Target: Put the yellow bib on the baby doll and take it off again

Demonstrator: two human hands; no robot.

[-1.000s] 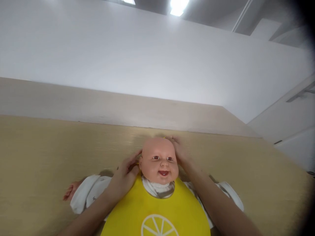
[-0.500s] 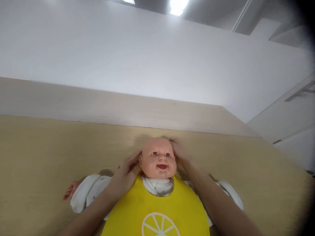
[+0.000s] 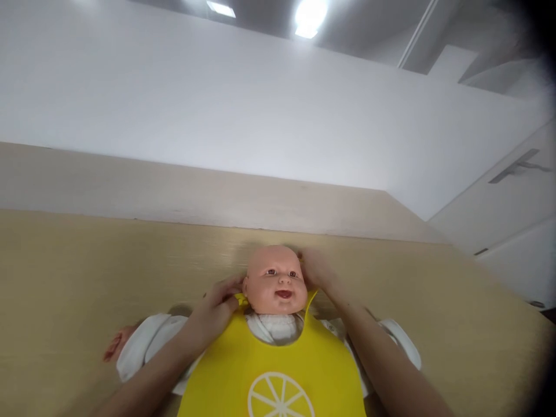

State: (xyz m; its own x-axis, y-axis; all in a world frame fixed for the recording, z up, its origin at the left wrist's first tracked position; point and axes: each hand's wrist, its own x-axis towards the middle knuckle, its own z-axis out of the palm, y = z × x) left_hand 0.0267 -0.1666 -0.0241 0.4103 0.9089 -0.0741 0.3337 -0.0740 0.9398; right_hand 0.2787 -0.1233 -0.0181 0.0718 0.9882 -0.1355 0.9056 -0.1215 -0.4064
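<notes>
Baby doll (image 3: 274, 284): lies face-up on the tan worktop (image 3: 65, 278), near its near edge, head toward the far edge. White garment. Yellow bib (image 3: 278, 365): lemon-slice print, spread over the chest. Left hand (image 3: 217, 310): fingers together, pinching the bib's strap end beside the doll's ear. Right hand (image 3: 317, 271): at the other side of the head; finger state cannot be told.
</notes>
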